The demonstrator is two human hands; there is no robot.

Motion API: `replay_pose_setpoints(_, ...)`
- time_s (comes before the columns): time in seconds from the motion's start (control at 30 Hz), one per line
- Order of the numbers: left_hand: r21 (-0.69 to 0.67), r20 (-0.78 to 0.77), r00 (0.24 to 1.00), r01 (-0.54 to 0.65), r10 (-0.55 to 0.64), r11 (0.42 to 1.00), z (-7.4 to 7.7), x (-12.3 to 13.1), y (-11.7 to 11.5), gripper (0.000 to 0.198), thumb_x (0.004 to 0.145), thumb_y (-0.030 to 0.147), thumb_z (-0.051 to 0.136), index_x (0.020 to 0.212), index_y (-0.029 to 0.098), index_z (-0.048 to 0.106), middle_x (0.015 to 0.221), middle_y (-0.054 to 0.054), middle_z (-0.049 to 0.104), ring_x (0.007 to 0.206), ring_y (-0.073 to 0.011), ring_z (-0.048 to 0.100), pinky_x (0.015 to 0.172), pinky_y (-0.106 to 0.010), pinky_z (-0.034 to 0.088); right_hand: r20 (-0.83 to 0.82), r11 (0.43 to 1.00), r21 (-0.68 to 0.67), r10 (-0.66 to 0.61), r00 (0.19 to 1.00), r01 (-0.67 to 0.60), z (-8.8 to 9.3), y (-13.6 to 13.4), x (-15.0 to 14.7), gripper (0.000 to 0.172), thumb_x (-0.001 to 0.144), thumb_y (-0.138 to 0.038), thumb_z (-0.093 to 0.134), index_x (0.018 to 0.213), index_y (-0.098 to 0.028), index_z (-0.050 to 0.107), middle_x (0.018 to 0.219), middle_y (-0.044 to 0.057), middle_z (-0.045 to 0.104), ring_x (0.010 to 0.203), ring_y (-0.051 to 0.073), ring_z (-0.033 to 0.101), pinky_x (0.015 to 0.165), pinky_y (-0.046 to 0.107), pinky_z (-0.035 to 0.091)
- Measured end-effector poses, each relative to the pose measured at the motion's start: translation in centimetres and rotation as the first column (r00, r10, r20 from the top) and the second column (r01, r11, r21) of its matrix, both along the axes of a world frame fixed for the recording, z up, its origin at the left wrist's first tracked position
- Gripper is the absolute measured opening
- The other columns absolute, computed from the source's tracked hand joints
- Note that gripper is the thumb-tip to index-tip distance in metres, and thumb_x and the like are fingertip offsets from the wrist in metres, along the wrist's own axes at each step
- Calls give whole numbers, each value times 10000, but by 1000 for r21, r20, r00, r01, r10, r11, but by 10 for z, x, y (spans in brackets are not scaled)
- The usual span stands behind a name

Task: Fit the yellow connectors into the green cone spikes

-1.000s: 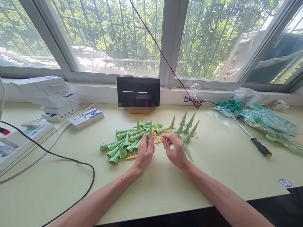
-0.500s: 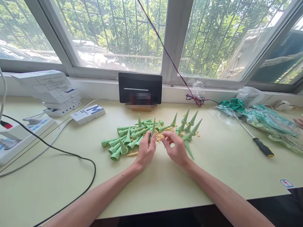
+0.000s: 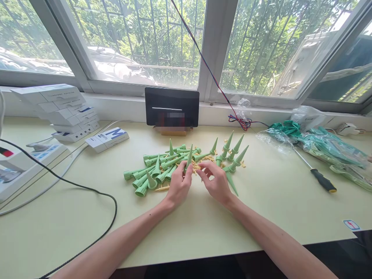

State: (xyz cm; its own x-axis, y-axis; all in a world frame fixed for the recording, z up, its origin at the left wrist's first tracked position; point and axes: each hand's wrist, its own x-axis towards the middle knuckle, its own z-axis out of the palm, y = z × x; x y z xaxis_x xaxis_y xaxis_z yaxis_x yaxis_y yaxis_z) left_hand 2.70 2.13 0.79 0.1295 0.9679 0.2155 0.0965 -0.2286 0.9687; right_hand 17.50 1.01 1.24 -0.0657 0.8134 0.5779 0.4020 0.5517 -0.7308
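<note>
My left hand (image 3: 179,184) is closed around a green plastic watering spike (image 3: 189,155), which stands point up between thumb and fingers. Just to its right, my right hand (image 3: 215,182) pinches a small yellow plastic valve piece (image 3: 198,167) close to the spike; the fingertips partly hide it. A pile of green watering spikes (image 3: 142,182) lies to the left, some on their sides and some point up. Beyond my right hand, several spikes with yellow pieces fitted (image 3: 236,159) stand grouped. More loose yellow pieces (image 3: 162,189) lie among the pile.
A tablet (image 3: 172,106) leans on a stand by the window. White boxes (image 3: 65,112) are stacked at left, near a power strip (image 3: 31,170) and a black cable (image 3: 95,190). At right lie a screwdriver (image 3: 322,180) and plastic bags (image 3: 328,145). Another person's hand (image 3: 369,159) shows at the right edge.
The spike in my left hand has tilted slightly to the right. My right hand stays close beside it. The other person's hand has moved further out at the right edge.
</note>
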Motion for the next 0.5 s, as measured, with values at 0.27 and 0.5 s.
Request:
replay_pose_setpoints(0.27,3,-7,1000,-3,3,1000,2,1,0,263,976,457,478,937,205,544,556,70,414,435,-80,347,444,-221,288,1,1000,-22,12,1000,-12,1,1,0,122,947,-301,580,985,-201,641,895,41,653,610,122,586,559,265,512)
replay_pose_setpoints(0.5,13,-16,1000,-3,4,1000,3,1,-1,257,975,446,480,926,202,543,553,71,405,436,-81,346,452,-223,293,8,1000,-16,10,1000,-10,-1,2,0,126,949,-303,578,984,-199,641,894,41,658,609,119,581,559,260,509)
